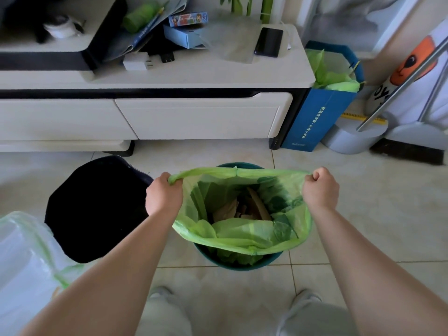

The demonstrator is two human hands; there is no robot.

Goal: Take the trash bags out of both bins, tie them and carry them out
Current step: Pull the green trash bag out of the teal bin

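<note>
A green trash bag point(244, 235) stands in a round teal bin point(238, 263) on the tiled floor in front of me. Its mouth is pulled wide and brown paper scraps show inside. My left hand point(163, 194) is shut on the left end of the bag's rim. My right hand point(320, 190) is shut on the right end. The rim is stretched taut between them above the bin. A black bin point(97, 209) stands just left, its inside dark. A pale, whitish bag point(26, 260) with green edging lies at the lower left.
A low white cabinet point(194, 76) with drawers runs across the back, holding a phone, boxes and chargers. A blue paper bag point(317, 117) stuffed with green plastic stands at its right end. A broom and dustpan point(397, 132) lean at the far right. My feet are at the bottom.
</note>
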